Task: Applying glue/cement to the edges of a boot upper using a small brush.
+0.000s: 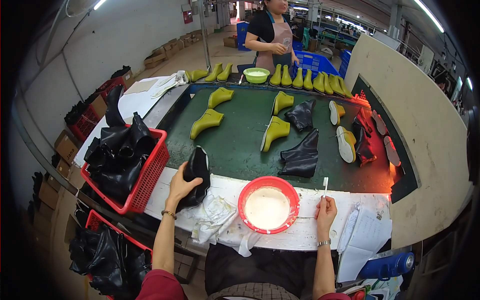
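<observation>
My left hand (182, 187) grips a black leather boot upper (199, 164) above the left part of the white bench. Between thumb and fingers of my right hand (326, 214) a white toothbrush (326, 184) stands upright, bristles at the top. A red bowl (243, 204) of creamy white liquid (267, 207) sits between my hands, its rim smeared with white. Beside it, below the boot upper, lies a stained, crumpled white cloth (216, 218).
The green conveyor belt (237, 142) carries olive shoe lasts (276, 133) and black boot uppers (302, 156) toward a red-glowing opening (380, 167). Red baskets of black uppers (159, 159) flank me at left. Papers (371, 227) and a blue bottle (387, 266) lie right. A person (275, 40) stands opposite.
</observation>
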